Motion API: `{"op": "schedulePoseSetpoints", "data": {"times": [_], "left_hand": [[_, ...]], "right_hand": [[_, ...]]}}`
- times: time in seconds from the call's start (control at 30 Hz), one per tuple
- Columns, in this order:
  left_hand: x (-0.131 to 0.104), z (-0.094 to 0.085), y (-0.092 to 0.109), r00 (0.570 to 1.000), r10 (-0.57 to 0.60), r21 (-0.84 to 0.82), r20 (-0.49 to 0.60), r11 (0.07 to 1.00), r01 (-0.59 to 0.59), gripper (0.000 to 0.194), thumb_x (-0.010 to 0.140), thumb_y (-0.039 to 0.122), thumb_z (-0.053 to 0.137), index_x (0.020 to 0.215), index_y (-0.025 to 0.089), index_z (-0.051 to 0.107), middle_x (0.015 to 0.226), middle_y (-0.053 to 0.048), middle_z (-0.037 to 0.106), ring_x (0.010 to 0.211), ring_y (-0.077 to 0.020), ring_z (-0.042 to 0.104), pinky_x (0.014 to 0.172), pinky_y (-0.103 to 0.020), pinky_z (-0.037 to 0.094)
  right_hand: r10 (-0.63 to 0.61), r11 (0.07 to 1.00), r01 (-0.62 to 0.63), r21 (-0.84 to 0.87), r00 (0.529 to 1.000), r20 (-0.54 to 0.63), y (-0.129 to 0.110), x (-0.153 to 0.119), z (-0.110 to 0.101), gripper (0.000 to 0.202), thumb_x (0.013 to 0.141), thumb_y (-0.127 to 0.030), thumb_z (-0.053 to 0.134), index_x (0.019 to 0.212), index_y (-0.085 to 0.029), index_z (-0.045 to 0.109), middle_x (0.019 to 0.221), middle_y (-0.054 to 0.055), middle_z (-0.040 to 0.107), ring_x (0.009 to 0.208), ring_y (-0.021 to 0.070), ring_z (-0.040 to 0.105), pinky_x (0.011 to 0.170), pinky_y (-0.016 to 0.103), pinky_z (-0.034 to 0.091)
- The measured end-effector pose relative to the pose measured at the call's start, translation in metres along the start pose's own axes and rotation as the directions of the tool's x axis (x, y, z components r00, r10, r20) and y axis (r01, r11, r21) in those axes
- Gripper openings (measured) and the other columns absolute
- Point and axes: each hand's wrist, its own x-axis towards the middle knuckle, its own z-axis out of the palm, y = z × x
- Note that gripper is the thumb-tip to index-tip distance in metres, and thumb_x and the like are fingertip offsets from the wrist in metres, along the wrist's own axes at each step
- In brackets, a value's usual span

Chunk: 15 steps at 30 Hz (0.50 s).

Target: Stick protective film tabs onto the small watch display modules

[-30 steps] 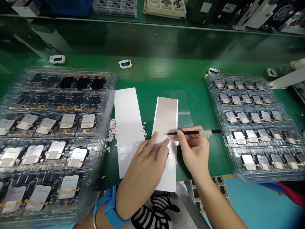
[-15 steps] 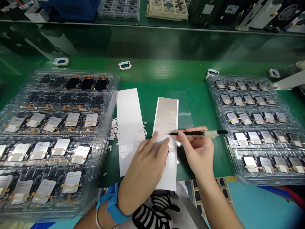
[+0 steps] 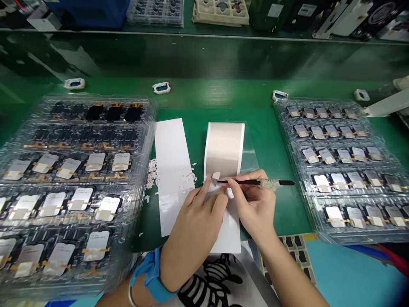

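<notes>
A white-backed strip with a beige-grey face point(image 3: 224, 147) lies in the middle, its upper part bowed. My left hand point(image 3: 198, 219) rests on its lower part, fingers partly spread, holding nothing that I can see. My right hand point(image 3: 257, 202) pinches a black tool with a tape-wrapped shaft point(image 3: 270, 183), its tip pointing left. At that tip, by my left index finger, a small pale piece point(image 3: 216, 175) stands up from the strip. A plain white strip point(image 3: 172, 170) lies to the left, beside small paper scraps point(image 3: 152, 172).
Clear trays of silver-faced parts stand left point(image 3: 150, 128) and right point(image 3: 284, 140). Small white-rimmed pieces point(image 3: 161, 88) lie behind. A shelf point(image 3: 188, 35) at the back carries a blue box point(image 3: 92, 15) and a beige tray point(image 3: 221, 19).
The beige-faced strip has bowed upward and shifted slightly right. A small pale piece now shows at the tool tip. My right hand and the tool have moved a little left.
</notes>
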Motion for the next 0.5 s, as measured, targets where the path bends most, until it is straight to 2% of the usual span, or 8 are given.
{"op": "schedulePoseSetpoints", "data": {"times": [0.1,0.2,0.3,0.37,0.5], "left_hand": [[0.0,-0.001,0.0,1.0,-0.005,-0.011,0.017,1.0,0.005,0.023,0.094,0.002,0.048,0.113,0.014,0.053,0.124,-0.011,0.069,0.136,-0.0393,0.048,0.095,-0.049,0.05],[-0.001,-0.007,-0.001,1.0,-0.016,-0.111,0.026,0.994,0.019,0.017,0.097,0.005,0.045,0.109,0.015,0.052,0.128,-0.012,0.067,0.135,-0.0381,0.049,0.094,-0.05,0.05],[0.0,-0.014,-0.006,0.992,-0.125,-0.326,-0.032,0.939,0.108,0.014,0.101,0.011,0.042,0.112,0.018,0.048,0.126,-0.012,0.066,0.122,-0.0293,0.059,0.092,-0.044,0.05],[0.004,-0.016,-0.01,0.974,-0.216,-0.414,-0.062,0.894,0.172,0.014,0.102,0.014,0.041,0.113,0.02,0.048,0.123,-0.011,0.065,0.114,-0.0257,0.06,0.091,-0.042,0.048],[0.015,-0.015,-0.019,0.967,-0.25,-0.441,0.039,0.865,0.241,0.016,0.104,0.017,0.037,0.114,0.022,0.049,0.121,-0.008,0.065,0.114,-0.0275,0.055,0.09,-0.045,0.044]], "right_hand": [[0.031,0.999,-0.031,0.012,0.999,-0.011,0.002,0.001,0.0,0.006,0.086,-0.02,0.07,0.086,-0.021,0.064,0.083,-0.001,0.066,0.076,0.0126,0.073,0.066,0.022,0.062],[0.134,0.99,-0.135,0.032,0.991,0.006,0.006,0.004,-0.001,0.01,0.086,-0.026,0.069,0.088,-0.02,0.061,0.081,0.0,0.067,0.071,0.0142,0.073,0.064,0.025,0.061],[0.216,0.972,-0.219,0.09,0.976,0.037,0.01,0.006,-0.001,0.015,0.087,-0.03,0.069,0.091,-0.02,0.057,0.08,0.0,0.068,0.072,0.0157,0.073,0.067,0.029,0.061],[0.243,0.961,-0.246,0.124,0.969,0.038,0.011,0.006,-0.001,0.017,0.086,-0.031,0.069,0.091,-0.02,0.057,0.081,0.0,0.067,0.073,0.0161,0.073,0.068,0.03,0.061],[0.262,0.947,-0.267,0.177,0.964,0.051,0.01,0.006,-0.002,0.019,0.084,-0.033,0.071,0.089,-0.02,0.057,0.083,0.001,0.066,0.075,0.0161,0.073,0.07,0.03,0.06]]}}
